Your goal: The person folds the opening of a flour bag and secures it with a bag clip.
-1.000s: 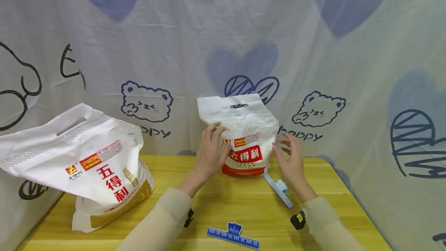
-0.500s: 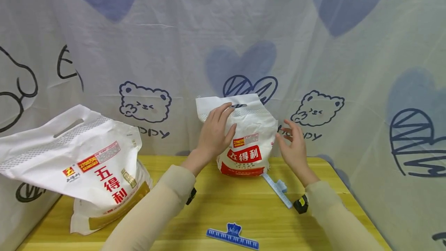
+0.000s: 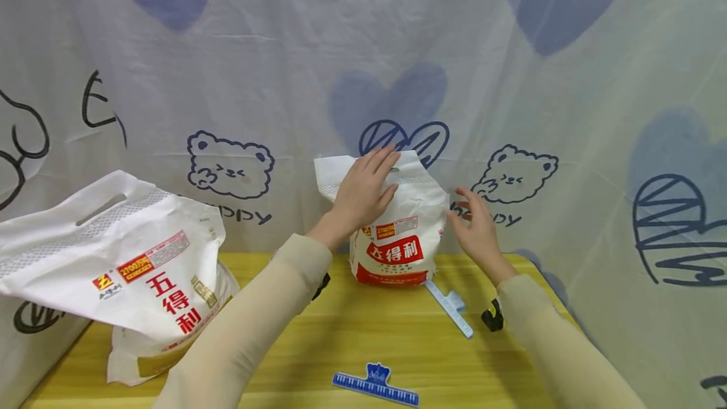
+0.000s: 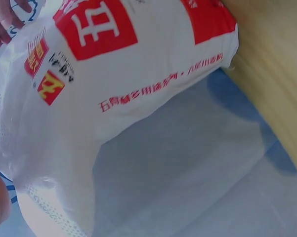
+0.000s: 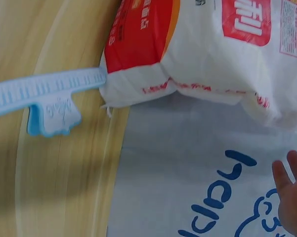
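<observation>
A white flour bag with red print (image 3: pixel 397 248) stands upright at the back of the table, its handle flap on top. My left hand (image 3: pixel 363 188) lies over the upper left front of this bag, fingers extended up across the handle flap and fingertips near its top edge. Just off the bag's right side is my right hand (image 3: pixel 476 229), fingers loosely bent and holding nothing. In the right wrist view that hand (image 5: pixel 292 197) shows at the lower right, apart from the bag (image 5: pixel 202 54). The left wrist view shows the bag (image 4: pixel 89 84) filling the upper left.
A larger white flour bag with a gold base (image 3: pixel 165 276) leans at the table's left. A light blue piano-key clip (image 3: pixel 450 309) lies by the standing bag's lower right corner. A dark blue clip (image 3: pixel 376 385) lies near the front. A printed curtain (image 3: pixel 295 100) hangs behind.
My left hand has risen from the bag's left side to its handle flap. My right hand has moved slightly up, staying beside the bag. The view has shifted a little.
</observation>
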`<action>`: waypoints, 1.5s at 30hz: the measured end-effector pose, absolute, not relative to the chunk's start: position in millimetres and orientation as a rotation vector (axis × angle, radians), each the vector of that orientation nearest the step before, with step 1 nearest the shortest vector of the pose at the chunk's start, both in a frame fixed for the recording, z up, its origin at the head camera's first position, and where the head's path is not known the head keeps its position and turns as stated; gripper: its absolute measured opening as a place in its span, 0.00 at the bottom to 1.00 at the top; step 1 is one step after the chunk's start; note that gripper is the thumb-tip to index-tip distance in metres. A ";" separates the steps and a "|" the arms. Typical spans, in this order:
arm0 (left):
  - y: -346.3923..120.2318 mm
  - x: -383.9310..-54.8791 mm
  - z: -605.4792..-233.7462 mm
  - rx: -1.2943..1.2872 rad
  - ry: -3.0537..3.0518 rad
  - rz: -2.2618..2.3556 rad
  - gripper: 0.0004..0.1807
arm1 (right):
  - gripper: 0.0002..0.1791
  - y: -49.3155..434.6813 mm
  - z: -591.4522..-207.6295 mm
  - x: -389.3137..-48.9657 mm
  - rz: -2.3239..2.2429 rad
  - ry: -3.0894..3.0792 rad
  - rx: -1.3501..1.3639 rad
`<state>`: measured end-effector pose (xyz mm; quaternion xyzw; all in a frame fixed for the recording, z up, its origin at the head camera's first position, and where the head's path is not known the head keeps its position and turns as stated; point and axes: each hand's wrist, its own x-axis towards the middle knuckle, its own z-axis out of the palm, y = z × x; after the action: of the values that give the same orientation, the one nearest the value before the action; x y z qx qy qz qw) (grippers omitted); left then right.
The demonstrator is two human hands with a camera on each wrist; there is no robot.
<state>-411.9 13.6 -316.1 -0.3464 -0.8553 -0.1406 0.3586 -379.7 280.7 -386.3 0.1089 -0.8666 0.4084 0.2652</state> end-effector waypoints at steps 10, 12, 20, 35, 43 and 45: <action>18.6 -425.2 -304.0 -0.924 -2.422 -0.294 0.45 | 0.37 280.1 -386.8 -385.6 1.073 -2.514 0.352; 19.1 -426.1 -304.7 -0.930 -2.433 -0.307 0.46 | 0.37 278.6 -387.4 -385.6 1.072 -2.528 0.353; 18.8 -423.8 -307.7 -0.923 -2.415 -0.335 0.47 | 0.35 273.5 -389.2 -384.7 1.121 -2.460 0.342; 14.9 -421.9 -310.1 -0.991 -2.242 -0.381 0.43 | 0.26 271.2 -390.6 -380.4 1.186 -2.324 0.287; 12.8 -415.8 -312.6 -1.028 -2.142 -0.438 0.37 | 0.23 269.9 -394.2 -378.0 1.184 -2.262 0.268; 12.4 -414.3 -313.2 -1.038 -2.118 -0.448 0.36 | 0.22 269.1 -394.7 -376.4 1.177 -2.257 0.252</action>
<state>-414.3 12.4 -313.2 -0.4030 -0.8225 -0.1738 0.3619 -376.4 269.1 -394.7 0.0945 -0.8451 0.4406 0.2877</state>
